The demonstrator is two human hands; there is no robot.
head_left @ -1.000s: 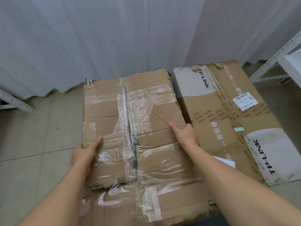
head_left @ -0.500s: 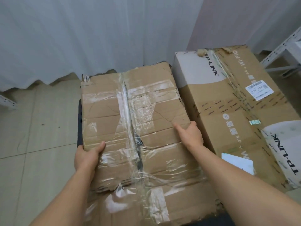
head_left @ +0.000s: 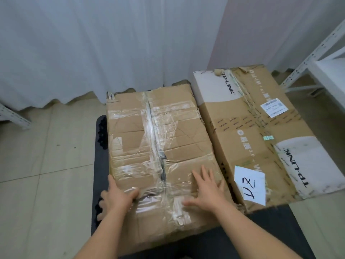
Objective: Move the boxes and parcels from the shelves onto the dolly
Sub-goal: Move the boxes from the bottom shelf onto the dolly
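A worn brown cardboard box (head_left: pixel 158 146), criss-crossed with clear tape, lies flat on the black dolly (head_left: pixel 100 165). Beside it on the right lies a longer TP-LINK box (head_left: pixel 252 139) with a white paper note near its front end. My left hand (head_left: pixel 116 198) holds the taped box at its left edge, thumb on top and fingers down the side. My right hand (head_left: pixel 207 191) rests flat on the box's top near the front right, fingers spread.
White curtains (head_left: pixel 112 53) hang behind the boxes. A white metal shelf frame (head_left: pixel 317 58) stands at the right, and another shelf foot (head_left: pixel 13 116) at the far left. Beige tiled floor (head_left: pixel 46 174) surrounds the dolly.
The taped box has come down onto the dolly. Both my hands have slid back toward its near end, and my right hand has left the right edge and opened flat on top.
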